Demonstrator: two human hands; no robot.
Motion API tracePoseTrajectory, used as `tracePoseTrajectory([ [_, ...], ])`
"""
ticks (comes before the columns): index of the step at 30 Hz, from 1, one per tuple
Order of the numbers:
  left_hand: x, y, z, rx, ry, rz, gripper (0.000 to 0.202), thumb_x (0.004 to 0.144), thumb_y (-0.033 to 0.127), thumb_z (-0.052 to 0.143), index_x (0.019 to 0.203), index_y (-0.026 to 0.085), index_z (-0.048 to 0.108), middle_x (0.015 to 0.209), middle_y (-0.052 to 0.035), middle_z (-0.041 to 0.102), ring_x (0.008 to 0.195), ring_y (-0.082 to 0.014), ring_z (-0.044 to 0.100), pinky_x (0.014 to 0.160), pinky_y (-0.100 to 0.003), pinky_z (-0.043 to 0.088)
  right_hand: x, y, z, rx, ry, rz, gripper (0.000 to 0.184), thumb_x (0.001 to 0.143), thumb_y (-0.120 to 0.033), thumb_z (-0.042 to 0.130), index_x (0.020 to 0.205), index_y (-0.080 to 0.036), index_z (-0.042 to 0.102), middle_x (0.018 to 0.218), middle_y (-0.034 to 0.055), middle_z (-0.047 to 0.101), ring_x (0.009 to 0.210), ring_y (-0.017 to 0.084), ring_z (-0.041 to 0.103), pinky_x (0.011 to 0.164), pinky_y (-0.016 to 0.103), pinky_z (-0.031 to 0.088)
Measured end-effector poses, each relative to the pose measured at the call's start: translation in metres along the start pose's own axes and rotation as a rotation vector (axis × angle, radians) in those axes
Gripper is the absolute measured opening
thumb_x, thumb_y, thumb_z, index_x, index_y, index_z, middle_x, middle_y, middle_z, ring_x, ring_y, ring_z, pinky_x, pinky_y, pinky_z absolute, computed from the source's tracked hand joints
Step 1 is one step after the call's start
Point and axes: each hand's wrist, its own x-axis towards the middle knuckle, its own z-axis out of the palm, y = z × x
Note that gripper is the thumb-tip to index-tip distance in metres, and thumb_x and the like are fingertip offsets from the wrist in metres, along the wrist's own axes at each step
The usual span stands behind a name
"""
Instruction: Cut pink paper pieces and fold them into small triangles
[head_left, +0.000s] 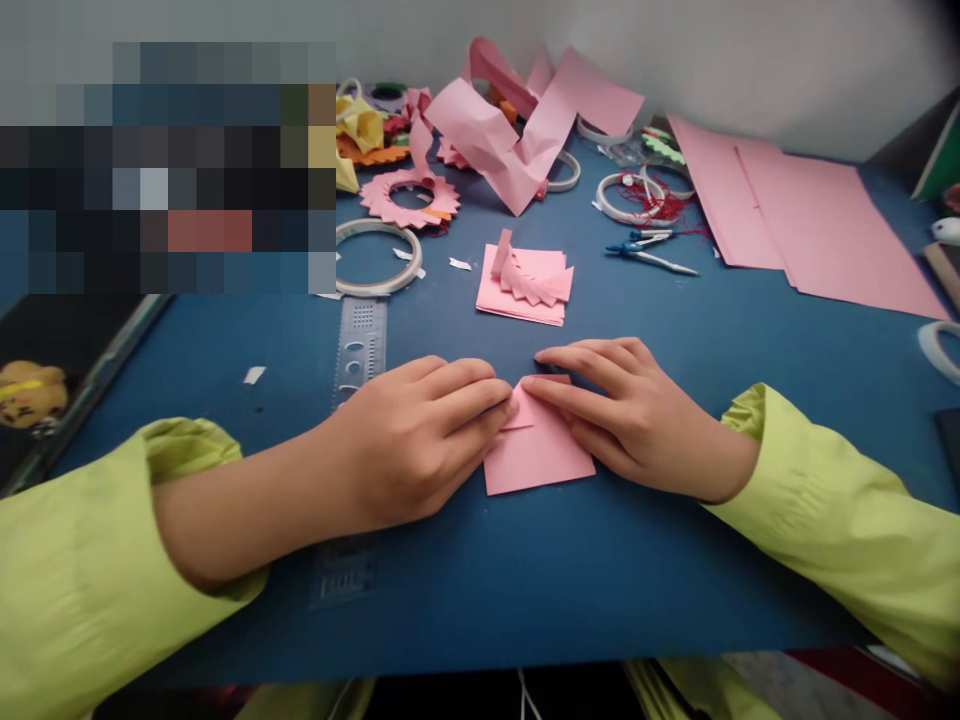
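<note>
Pink paper square (546, 458), one: is lying on the bench (675, 590), its flap (520, 414) folded over. Left hand (424, 435): fingers are pressing at the flap; whether gripping, cannot tell. Right hand (637, 410): fingers are resting open, forefinger touching the flap's top. Beyond: paper stack (496, 297) is bearing a pleated pink piece (536, 286).

Over the blue table (637, 570), the bare left hand (420, 440) and bare right hand (630, 410) show beyond loose, creased lime-green sleeves (97, 550) with wide, gaping cuffs (199, 452), and dimmer yellow-green cloth (307, 700) appears below the table's front edge.
</note>
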Motion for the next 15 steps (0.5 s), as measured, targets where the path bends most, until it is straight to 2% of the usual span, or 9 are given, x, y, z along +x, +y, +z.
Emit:
tracePoseTrajectory([
  [8, -0.0017, -0.0036, -0.0012, -0.002, -0.063, 0.037, 0.03, 0.092, 0.013, 0.041, 0.115, 0.01, 0.059, 0.114, -0.0122, 0.066, 0.105, -0.0268, 0.059, 0.075, -0.039, 0.051, 0.0009, -0.0012, -0.0013, -0.015, -0.012, 0.008, 0.035, 0.094, -0.022, 0.043, 0.127, -0.017, 0.055, 0.128, 0.0137, 0.056, 0.113, 0.027, 0.051, 0.087, 0.044, 0.041],
  [15, -0.0011, -0.0048, -0.0016, -0.012, -0.082, 0.04, 0.031, 0.092, 0.015, 0.041, 0.116, 0.009, 0.059, 0.112, -0.0114, 0.067, 0.104, -0.028, 0.061, 0.075, -0.039, 0.049, 0.0007, -0.0014, -0.0026, -0.04, -0.043, 0.012, 0.034, 0.095, -0.023, 0.041, 0.127, -0.018, 0.054, 0.13, 0.0129, 0.055, 0.115, 0.025, 0.05, 0.088, 0.043, 0.04],
])
